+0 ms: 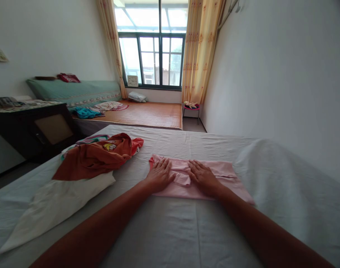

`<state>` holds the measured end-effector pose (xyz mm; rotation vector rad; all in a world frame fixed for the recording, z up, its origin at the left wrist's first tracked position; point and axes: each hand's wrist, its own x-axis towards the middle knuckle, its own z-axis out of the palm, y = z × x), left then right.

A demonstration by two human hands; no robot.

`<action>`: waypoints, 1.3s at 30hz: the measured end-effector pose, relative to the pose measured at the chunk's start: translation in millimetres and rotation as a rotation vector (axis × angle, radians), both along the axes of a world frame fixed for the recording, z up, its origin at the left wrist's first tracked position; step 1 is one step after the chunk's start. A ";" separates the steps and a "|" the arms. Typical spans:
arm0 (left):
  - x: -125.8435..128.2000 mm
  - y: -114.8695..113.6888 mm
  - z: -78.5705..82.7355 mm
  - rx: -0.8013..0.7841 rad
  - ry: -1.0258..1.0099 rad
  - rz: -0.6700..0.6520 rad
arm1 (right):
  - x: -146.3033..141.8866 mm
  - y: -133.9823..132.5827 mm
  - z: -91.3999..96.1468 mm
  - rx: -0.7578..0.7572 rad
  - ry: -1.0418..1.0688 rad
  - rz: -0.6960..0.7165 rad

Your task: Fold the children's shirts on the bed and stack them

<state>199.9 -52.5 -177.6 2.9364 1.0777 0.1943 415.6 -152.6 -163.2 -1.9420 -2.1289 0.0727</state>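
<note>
**Two flat hands on a folded pink garment**

The pink garment (223,169) lies folded on the bed (170,230), right under both hands. A little ruffle (181,179) is bunched up between them.

What could go wrong? The cloth looks soft and thin. If the hands slide instead of pressing down, I think the folds could drag along and come open. The ruffle could also get squashed into a crease, because it sits in a lump between the two hands. The bed sheet has wrinkles of its own. A hard push could pull the sheet along and turn the garment crooked.

The left hand (160,174) lies flat on the left part of the garment. Its fingers (164,162) are spread wide and straight, and they hold nothing. They only rest on the cloth. The right hand (203,178) lies flat on the middle part. Its fingers (194,165) are stretched out too, palm down, and grip nothing.

Off to the left of the left fingers, well apart, sits a heap with an orange garment (94,158) on top. A white cloth (55,203) sticks out from under that heap.
</note>
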 end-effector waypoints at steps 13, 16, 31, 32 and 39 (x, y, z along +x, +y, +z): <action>-3.5 -2.4 4.0 -0.029 -0.055 -0.024 | 20.5 -2.0 -14.1 -0.118 -0.070 -0.122; -4.3 -2.9 3.5 -0.036 -0.078 -0.024 | 43.6 -9.3 -22.5 -0.094 -0.106 -0.154; -5.9 -2.8 0.9 -0.033 -0.091 -0.040 | 140.9 -63.4 -26.9 0.059 -0.054 -0.623; -5.9 -2.5 0.8 -0.028 -0.092 -0.042 | 143.0 -64.7 -22.0 0.053 -0.017 -0.656; -6.9 -4.2 3.5 -0.015 -0.093 -0.048 | 133.8 -60.4 6.2 -0.214 -0.031 -0.729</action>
